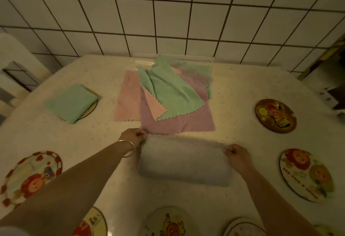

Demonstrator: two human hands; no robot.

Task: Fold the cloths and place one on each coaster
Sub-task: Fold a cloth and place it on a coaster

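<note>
Pinching the grey cloth (184, 163) (half folded): both hands.

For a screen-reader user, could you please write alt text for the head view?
Two hands, left and right, pinch the far corners of a grey cloth folded on a table. Behind lies a pile of unfolded cloths; a folded green cloth covers one coaster.

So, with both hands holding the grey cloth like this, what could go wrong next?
1. The left hand pinches its corner of the grey cloth right beside the purple cloth; it may catch that edge and drag the pile.
2. The right hand holds only a corner, so the fold could land uneven.
3. The green cloth overhangs its coaster; a bump might shift it.
</note>
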